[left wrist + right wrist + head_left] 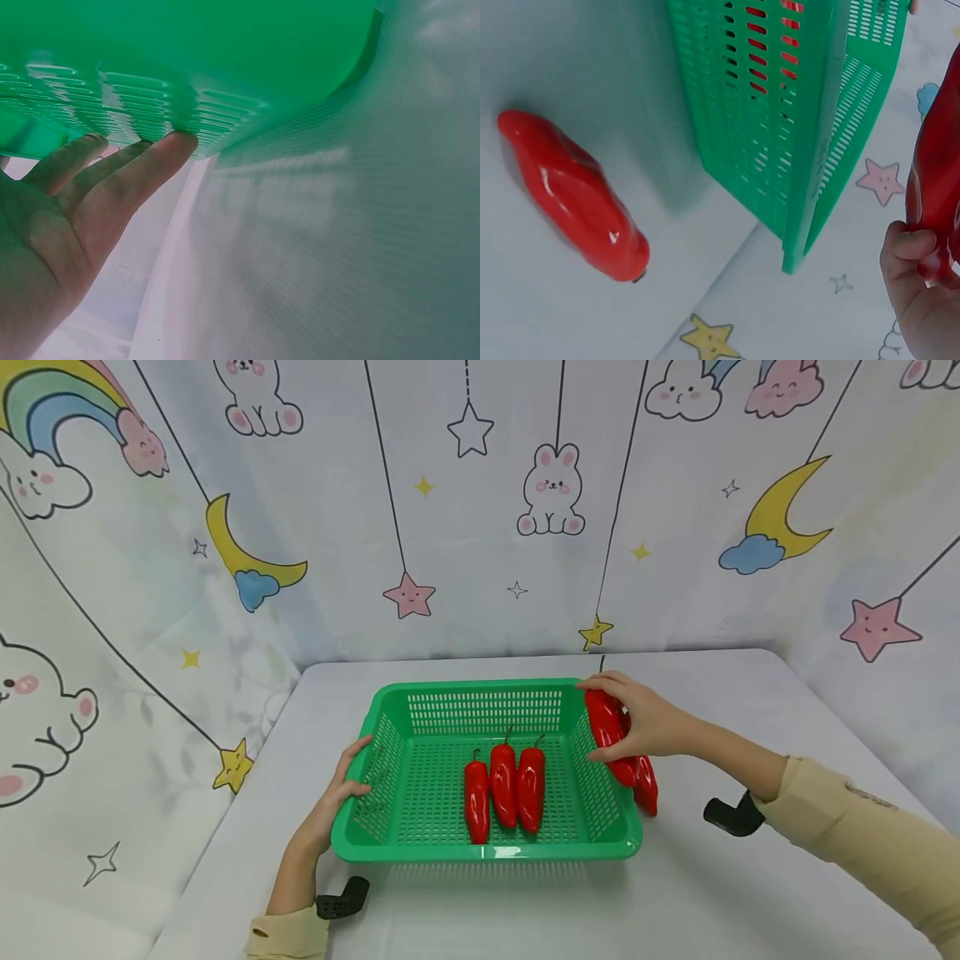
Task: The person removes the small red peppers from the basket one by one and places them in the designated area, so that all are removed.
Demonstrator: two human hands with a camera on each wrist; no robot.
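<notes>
A green slotted basket stands on the white table. Three red chili peppers lie side by side inside it. On its left side, my left hand holds the rim, thumb over the edge; in the left wrist view several fingers touch the outer wall. My right hand grips another red chili pepper above the right rim, stem pointing up and away. One more red chili pepper lies on the table right of the basket, partly hidden behind the held one in the head view.
A white cloth covers the table. Behind and on both sides hangs a white curtain printed with moons, stars and rabbits. Black wrist cameras are worn below both hands.
</notes>
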